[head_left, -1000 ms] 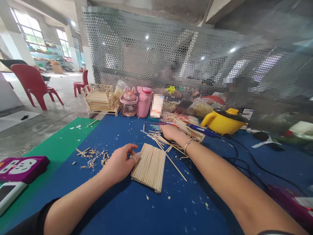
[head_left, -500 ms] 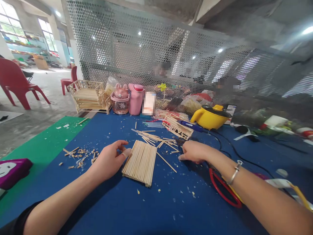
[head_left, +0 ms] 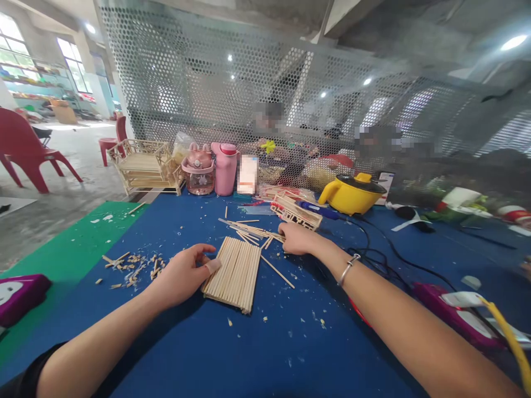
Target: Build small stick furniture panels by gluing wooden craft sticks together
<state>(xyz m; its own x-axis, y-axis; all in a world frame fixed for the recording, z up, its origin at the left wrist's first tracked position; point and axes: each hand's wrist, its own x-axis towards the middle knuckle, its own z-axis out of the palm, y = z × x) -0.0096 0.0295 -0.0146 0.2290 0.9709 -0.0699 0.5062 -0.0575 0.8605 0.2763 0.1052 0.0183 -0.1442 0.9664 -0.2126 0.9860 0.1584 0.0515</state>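
The left hand (head_left: pixel 182 275) rests on the blue mat (head_left: pixel 257 354), fingers loosely curled, with its fingertips pressed against the left edge of the stick panel (head_left: pixel 233 272); it clamps nothing. The panel lies flat on the mat just right of that hand. Farther out, the right hand (head_left: pixel 295 239) lies palm-down on the loose sticks (head_left: pixel 249 229); whether its fingers pinch one cannot be determined. Beyond it stand a lattice piece (head_left: pixel 296 213), a yellow pot (head_left: pixel 352 193) and a pink bottle (head_left: pixel 225 168).
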